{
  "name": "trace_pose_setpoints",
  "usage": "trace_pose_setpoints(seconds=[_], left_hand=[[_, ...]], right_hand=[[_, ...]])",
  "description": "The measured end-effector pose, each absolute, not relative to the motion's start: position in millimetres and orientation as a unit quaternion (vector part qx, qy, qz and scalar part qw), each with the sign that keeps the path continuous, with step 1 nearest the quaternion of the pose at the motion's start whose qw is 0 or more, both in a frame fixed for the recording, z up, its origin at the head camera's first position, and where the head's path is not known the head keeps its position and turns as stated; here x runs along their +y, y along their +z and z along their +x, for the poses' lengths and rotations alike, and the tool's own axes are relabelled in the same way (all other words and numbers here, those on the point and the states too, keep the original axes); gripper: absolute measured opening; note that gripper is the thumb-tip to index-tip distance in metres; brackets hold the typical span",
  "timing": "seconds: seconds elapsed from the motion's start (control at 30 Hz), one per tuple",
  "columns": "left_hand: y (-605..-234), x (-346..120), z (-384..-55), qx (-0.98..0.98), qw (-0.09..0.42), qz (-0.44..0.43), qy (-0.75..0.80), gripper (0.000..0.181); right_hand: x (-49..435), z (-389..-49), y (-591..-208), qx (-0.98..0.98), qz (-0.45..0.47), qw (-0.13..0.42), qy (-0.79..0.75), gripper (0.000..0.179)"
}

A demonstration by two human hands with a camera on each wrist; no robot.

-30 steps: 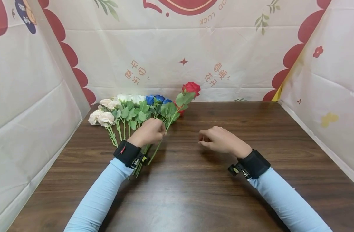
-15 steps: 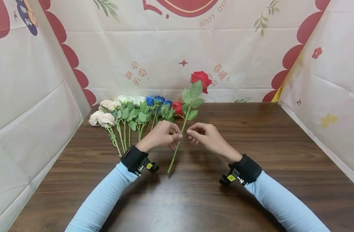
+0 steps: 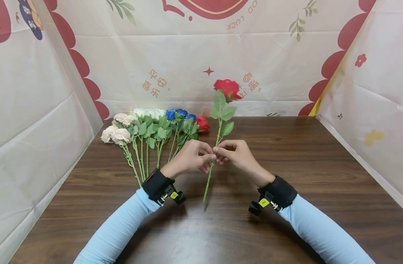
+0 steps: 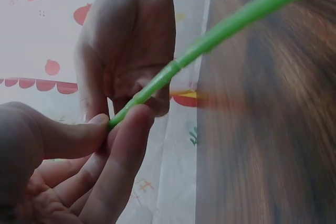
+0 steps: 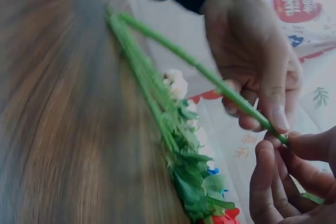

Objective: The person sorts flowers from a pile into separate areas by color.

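Observation:
A red rose [image 3: 227, 89] on a long green stem stands nearly upright above the table between both hands. My left hand [image 3: 194, 156] pinches the stem [image 4: 223, 36] between thumb and fingers, also seen in the left wrist view. Just above that grip, my right hand [image 3: 235, 154] pinches the same stem with thumb and forefinger; in the right wrist view its fingertips [image 5: 295, 139] meet on it. The stem's lower end hangs below the hands, pointing toward the person. A second red rose [image 3: 202, 123] lies at the right end of the flower row.
Blue roses [image 3: 180, 113], white flowers [image 3: 150, 112] and pale pink flowers [image 3: 120, 135] lie side by side at the back left of the brown wooden table [image 3: 270, 132], stems toward the person. A printed cloth [image 3: 194, 51] walls the back and sides.
My left hand has drawn the red rose out of the row, moving right and raising it upright. My right hand has come left and now pinches the stem too.

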State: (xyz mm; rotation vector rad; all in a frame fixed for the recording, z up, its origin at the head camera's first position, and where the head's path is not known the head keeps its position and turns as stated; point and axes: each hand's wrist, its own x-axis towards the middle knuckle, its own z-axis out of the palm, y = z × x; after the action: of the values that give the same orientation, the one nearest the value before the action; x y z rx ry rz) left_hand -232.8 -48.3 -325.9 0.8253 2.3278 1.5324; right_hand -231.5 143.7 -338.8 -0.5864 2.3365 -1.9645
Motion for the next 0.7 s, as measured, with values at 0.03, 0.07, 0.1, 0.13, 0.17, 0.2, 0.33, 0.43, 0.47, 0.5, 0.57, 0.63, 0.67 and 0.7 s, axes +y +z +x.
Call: trace_pose_setpoints(seconds=[0.03, 0.07, 0.1, 0.13, 0.17, 0.2, 0.33, 0.43, 0.47, 0.5, 0.57, 0.63, 0.67, 0.7], left_hand=[[-326, -47, -232, 0.792, 0.121, 0.278, 0.531, 0.011], [-326, -47, -232, 0.789, 0.123, 0.273, 0.536, 0.012], [-326, -46, -232, 0.787, 0.124, 0.269, 0.541, 0.012], [-326, -46, -231, 0.785, 0.126, 0.265, 0.545, 0.012], [-326, -46, -231, 0.786, 0.125, 0.261, 0.547, 0.012], [-326, -45, -231, 0.788, 0.122, 0.258, 0.546, 0.012], [-326, -45, -230, 0.790, 0.116, 0.252, 0.546, 0.011], [-327, -43, -229, 0.782, 0.115, 0.259, 0.554, 0.012], [-327, -43, -229, 0.780, 0.116, 0.261, 0.557, 0.012], [-327, -42, -229, 0.777, 0.116, 0.264, 0.560, 0.013], [-328, -42, -230, 0.773, 0.117, 0.265, 0.564, 0.015], [-328, -42, -230, 0.776, 0.117, 0.264, 0.561, 0.018], [-328, -43, -230, 0.778, 0.117, 0.263, 0.558, 0.019], [-328, -43, -230, 0.780, 0.114, 0.264, 0.555, 0.020]], right_hand=[[144, -231, -338, 0.748, -0.185, 0.017, -0.637, 0.024], [144, -231, -337, 0.745, -0.179, 0.019, -0.643, 0.025], [144, -230, -336, 0.741, -0.175, 0.021, -0.648, 0.026], [144, -230, -336, 0.737, -0.172, 0.024, -0.653, 0.027], [144, -229, -335, 0.734, -0.170, 0.029, -0.657, 0.028], [145, -229, -335, 0.728, -0.171, 0.034, -0.663, 0.029], [148, -227, -333, 0.707, -0.171, 0.063, -0.683, 0.031], [153, -227, -331, 0.696, -0.165, 0.079, -0.695, 0.031], [154, -228, -329, 0.694, -0.162, 0.082, -0.697, 0.031], [156, -229, -328, 0.691, -0.161, 0.085, -0.700, 0.030], [160, -231, -325, 0.693, -0.160, 0.091, -0.697, 0.030], [166, -235, -323, 0.700, -0.154, 0.097, -0.691, 0.029], [170, -238, -322, 0.706, -0.149, 0.099, -0.685, 0.028], [174, -240, -321, 0.712, -0.144, 0.102, -0.679, 0.028]])
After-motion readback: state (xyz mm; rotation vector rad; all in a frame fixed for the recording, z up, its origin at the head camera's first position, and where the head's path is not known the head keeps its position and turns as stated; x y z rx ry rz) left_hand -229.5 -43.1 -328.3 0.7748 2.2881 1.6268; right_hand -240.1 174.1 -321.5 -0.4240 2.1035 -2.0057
